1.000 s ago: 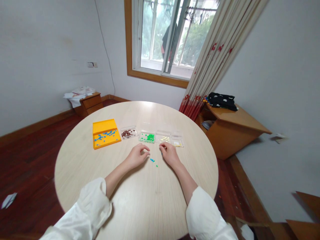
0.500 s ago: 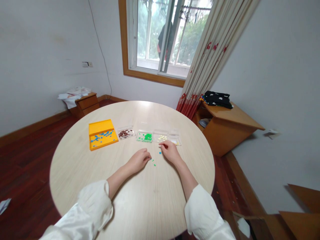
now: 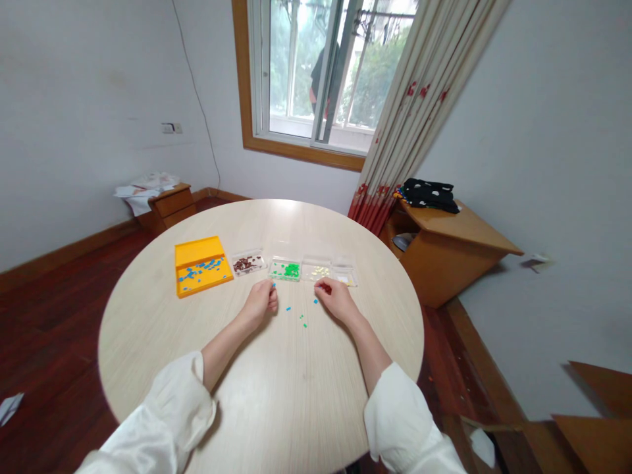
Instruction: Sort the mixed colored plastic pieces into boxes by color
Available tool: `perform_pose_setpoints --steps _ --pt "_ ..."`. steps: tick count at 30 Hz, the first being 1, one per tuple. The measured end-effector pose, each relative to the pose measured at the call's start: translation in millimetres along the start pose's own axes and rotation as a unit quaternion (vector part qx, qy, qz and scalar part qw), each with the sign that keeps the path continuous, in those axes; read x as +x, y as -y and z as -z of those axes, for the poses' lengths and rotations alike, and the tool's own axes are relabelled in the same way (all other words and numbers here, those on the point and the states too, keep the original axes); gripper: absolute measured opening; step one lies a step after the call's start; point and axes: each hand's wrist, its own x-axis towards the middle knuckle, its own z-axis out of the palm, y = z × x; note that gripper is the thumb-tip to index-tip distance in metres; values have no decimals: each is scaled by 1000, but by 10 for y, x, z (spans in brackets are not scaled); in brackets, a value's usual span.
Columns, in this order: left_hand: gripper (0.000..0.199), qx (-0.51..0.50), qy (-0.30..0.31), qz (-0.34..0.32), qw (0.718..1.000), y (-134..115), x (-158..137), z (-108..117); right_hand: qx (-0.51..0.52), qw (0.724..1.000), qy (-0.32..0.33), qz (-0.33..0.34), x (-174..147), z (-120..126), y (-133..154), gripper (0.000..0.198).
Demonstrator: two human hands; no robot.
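Pinched in the fingertips of my left hand [image 3: 259, 305] is a small blue piece [image 3: 274, 285], just in front of the clear box of green pieces [image 3: 286, 270]. My right hand [image 3: 338, 299] is closed near the clear box of pale yellow pieces [image 3: 316, 272]; what its fingers hold, if anything, I cannot make out. Between the hands, a blue tile [image 3: 288, 309] lies nearer the left and another blue tile [image 3: 316, 301] nearer the right. Tiny green bits [image 3: 305, 325] are scattered on the table below them.
An open yellow case [image 3: 200, 249] with blue pieces stands at the left of the round table [image 3: 276, 421]. Beside it is a clear box of brown pieces [image 3: 249, 264]. Another small clear box [image 3: 352, 276] sits behind my right hand. A wooden cabinet [image 3: 444, 257] stands beyond the table's right side.
My left hand has moved left and away from me, towards the clear boxes. A blue tile now shows on the table near where its fingertips were. The right hand has barely moved.
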Motion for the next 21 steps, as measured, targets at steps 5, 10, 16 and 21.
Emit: perform_pose_setpoints --steps 5,10,16,21 --pt "31 -285 22 176 942 -198 -45 47 -12 1000 -3 -5 10 -5 -22 18" --pt "29 -343 -2 247 906 -267 -73 43 -19 1000 -11 -9 20 -14 -30 21" --pt "21 -213 -11 188 959 -190 -46 36 -12 999 14 -41 29 0 -19 25" --pt "24 74 -32 0 997 -67 -7 73 -54 997 19 -47 -7 33 26 16"
